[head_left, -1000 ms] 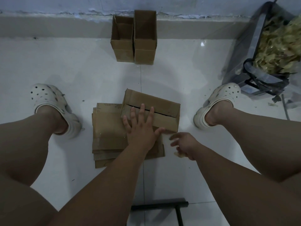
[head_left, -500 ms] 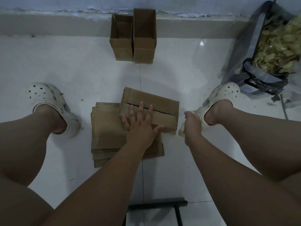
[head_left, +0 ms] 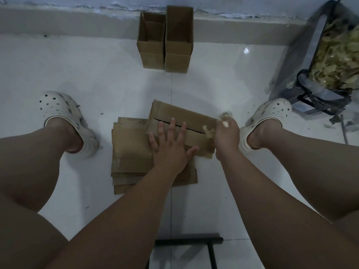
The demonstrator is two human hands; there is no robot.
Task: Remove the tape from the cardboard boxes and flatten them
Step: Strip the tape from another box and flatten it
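A flattened cardboard box [head_left: 186, 117] lies askew on a stack of flattened boxes [head_left: 132, 152] on the white floor between my feet. My left hand [head_left: 171, 146] rests flat on it, fingers spread, pressing down. My right hand [head_left: 226, 136] is at the box's right end, closed on a crumpled strip of tape [head_left: 225, 121] that sticks up blurred above the fingers. Two open upright boxes [head_left: 165, 39] stand side by side against the far wall.
A clear bin [head_left: 330, 61] filled with crumpled tape stands tilted at the right, beside my right foot [head_left: 268, 121]. My left foot [head_left: 64, 121] is at the left. A black metal frame [head_left: 190, 241] lies on the floor near me.
My right hand has moved from the stack's near right corner up to the box's right end and lifted the tape. My left hand has stayed pressed on the box.
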